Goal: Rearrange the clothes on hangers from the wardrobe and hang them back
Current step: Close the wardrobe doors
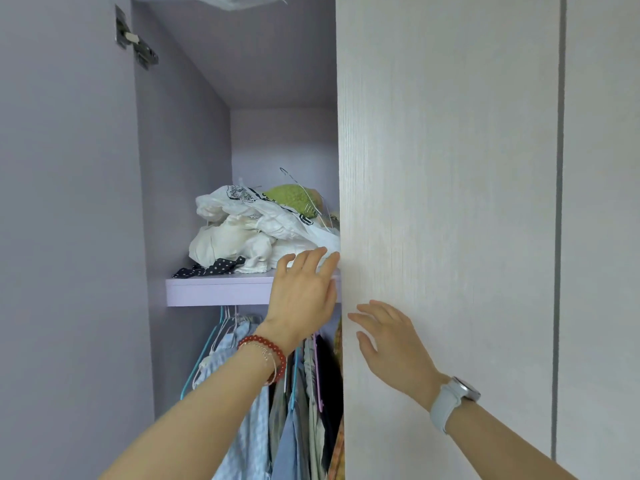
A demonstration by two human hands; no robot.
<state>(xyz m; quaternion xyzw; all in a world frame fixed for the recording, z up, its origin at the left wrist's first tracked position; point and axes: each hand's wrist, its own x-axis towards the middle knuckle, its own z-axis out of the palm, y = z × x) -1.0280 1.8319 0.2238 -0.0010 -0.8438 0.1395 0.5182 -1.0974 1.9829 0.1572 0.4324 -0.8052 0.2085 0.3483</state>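
You reach for the half-shut wardrobe door (446,202) at centre frame.

Both hands are empty with fingers spread: left hand (300,296) at the door's edge, right hand (388,341) flat on its face. The hung clothes (277,410) wait lower centre; you likely must swing the door wide first.

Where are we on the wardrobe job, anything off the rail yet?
Done: only the left door stands open. In hand: nothing; the left hand reaches at the edge of the closed door, the right hand lies open against its front. Left: all of it. The hung clothes are on the rail under the shelf, and none is held.
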